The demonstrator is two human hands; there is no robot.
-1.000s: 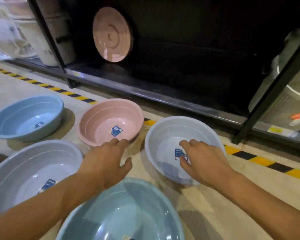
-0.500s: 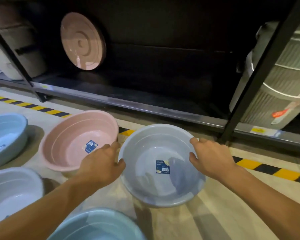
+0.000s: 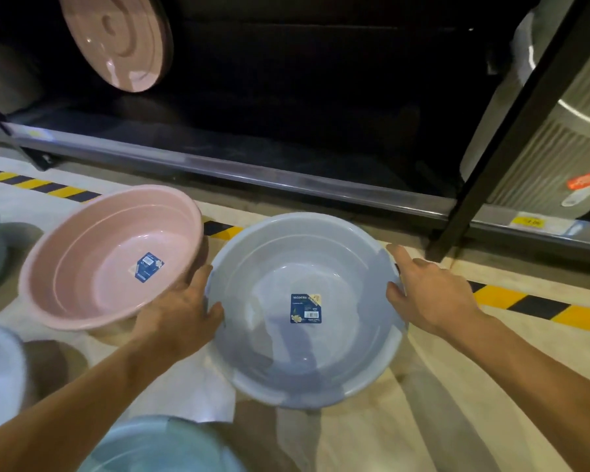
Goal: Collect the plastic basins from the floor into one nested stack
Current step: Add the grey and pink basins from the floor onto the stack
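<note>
Grey round plastic basin (image 3: pixel 304 356) w/ a blue label in its bottom sits btwn both my hands, tilted toward me, just in front of the dark bottom shelf (image 3: pixel 218 161). My left hand (image 3: pixel 181 318) is clamped on its left rim, thumb inside; right hand (image 3: pixel 426 294) closed on its right rim, thumb over the edge. Pink round plastic basin (image 3: pixel 92 267) is just left of the grey one, touching my left hand, also tilted. Light blue plastic basin (image 3: pixel 157 444) lies nearer me than the grey one.
</note>
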